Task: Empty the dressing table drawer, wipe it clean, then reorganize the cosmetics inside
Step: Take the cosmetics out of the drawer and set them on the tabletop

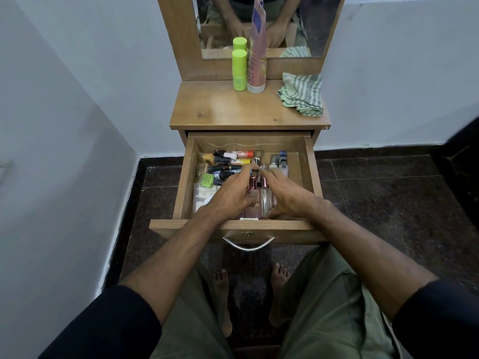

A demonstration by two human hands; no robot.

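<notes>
The wooden drawer (308, 161) of the dressing table is pulled out and holds several cosmetics: nail polish bottles (220, 167) and tubes at the left, small bottles (278, 161) at the back right, clear perfume bottles (265, 195) in the middle. My left hand (230, 193) and my right hand (287, 195) are both inside the drawer, fingers stretched forward, either side of the perfume bottles. The left fingertips touch items near the middle. Whether either hand grips a bottle cannot be made out.
On the table top (220, 110) stand a lime-green bottle (239, 69) and a tall pink tube (256, 60) by the mirror (311, 22). A green striped cloth (302, 94) lies at the right. Walls close in on the left; dark floor (388, 203) lies below.
</notes>
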